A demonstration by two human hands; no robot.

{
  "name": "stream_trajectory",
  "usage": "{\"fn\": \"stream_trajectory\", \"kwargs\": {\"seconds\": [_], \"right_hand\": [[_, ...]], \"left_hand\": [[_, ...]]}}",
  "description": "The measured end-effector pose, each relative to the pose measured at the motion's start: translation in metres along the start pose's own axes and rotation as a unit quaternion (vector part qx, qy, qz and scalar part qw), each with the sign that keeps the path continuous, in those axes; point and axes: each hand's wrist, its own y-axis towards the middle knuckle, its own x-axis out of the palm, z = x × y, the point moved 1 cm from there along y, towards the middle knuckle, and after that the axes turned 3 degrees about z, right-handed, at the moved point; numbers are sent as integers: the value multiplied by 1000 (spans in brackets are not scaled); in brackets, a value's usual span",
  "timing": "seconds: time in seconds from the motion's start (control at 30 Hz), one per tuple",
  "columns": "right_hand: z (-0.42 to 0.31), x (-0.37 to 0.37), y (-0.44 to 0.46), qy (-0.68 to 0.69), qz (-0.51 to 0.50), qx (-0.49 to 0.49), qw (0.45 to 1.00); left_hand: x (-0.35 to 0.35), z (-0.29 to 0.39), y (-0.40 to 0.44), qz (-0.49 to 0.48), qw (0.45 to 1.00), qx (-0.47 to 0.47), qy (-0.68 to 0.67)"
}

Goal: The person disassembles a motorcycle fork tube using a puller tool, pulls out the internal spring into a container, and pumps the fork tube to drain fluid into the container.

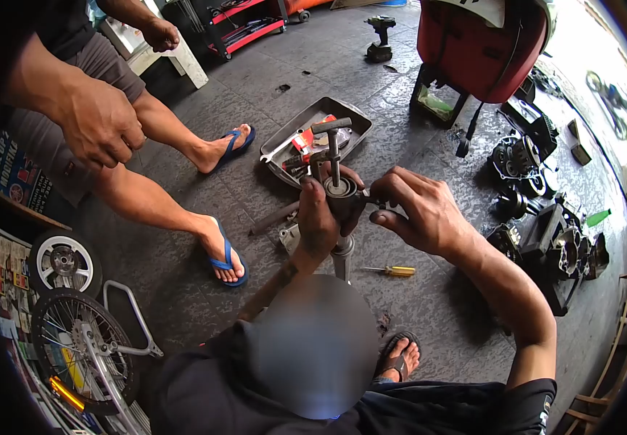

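My left hand [315, 221] is wrapped round a dark metal housing with a ring-shaped top [340, 187]. A T-shaped metal bar [335, 148] stands upright in its centre, and a silver tube [343, 255] runs down below it. My right hand [418, 212] is closed at the housing's right side, thumb and fingers about a small dark piece [374, 201] whose kind I cannot make out. Just beyond lies a grey metal tray [357, 116] holding a wrench [282, 146] and other tools. A yellow-handled screwdriver [400, 271] rests on the floor. A blurred round patch hides part of my left arm.
Another person stands at left, a closed hand [103, 119] hanging near me and feet in blue flip-flops [220, 254]. Wheels [65, 262] lean at lower left. Engine parts [520, 163] lie at right. A cordless drill [380, 40] and red seat [465, 54] are farther back.
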Motion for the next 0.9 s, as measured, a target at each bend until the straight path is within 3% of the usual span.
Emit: {"fn": "stream_trajectory", "kwargs": {"seconds": [0.2,0.4,0.57,0.67,0.8,0.83,0.87,0.9], "right_hand": [[5,4,3,-54,-28,-29,998],[7,15,-1,-60,28,-70,995],[7,23,-4,-25,49,-38,998],[7,24,-4,-11,33,-26,999],[11,21,-5,58,47,-27,997],[12,20,-10,158,46,74,984],[11,20,-14,254,45,173,950],[6,19,-17,253,50,175,950]], "left_hand": [[-1,-4,1,9,1000,6,-6],[1,-7,3,24,999,27,5],[-1,-8,1,42,997,59,12],[-2,-7,-2,39,998,0,-47],[-1,-7,3,36,999,32,18],[0,-6,3,37,998,30,28],[-2,-4,0,10,999,-46,-18],[-1,-3,0,4,999,-47,-18]]}}
